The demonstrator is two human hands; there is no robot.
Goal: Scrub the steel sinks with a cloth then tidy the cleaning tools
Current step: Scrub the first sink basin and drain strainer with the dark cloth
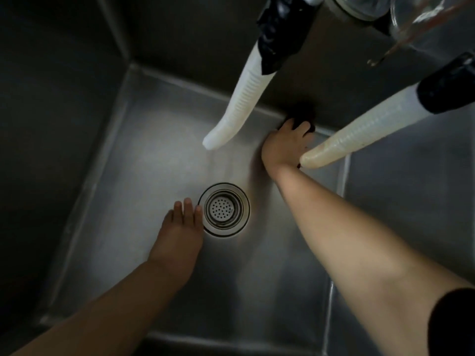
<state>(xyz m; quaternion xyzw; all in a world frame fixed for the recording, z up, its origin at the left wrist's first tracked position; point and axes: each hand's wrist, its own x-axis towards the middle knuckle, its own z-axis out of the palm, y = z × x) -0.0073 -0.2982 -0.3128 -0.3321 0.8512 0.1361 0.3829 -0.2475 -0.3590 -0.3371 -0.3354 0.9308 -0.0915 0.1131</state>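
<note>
Deep steel sink (144, 160), dim. Right hand (284, 145) fingers curled on dark cloth (302, 116), upper centre-right back corner. Left hand (180, 232) flat beside drain (224, 209). Scrubbing step; next probably work along the back seam.

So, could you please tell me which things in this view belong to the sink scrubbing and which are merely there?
In the job:
- steel sink
- dark cloth, pressed into the far corner by the right hand
- left hand, flat on the sink floor beside the drain strainer

Merely there:
- left white hose
- right white hose
- glass jar at the top right
</note>
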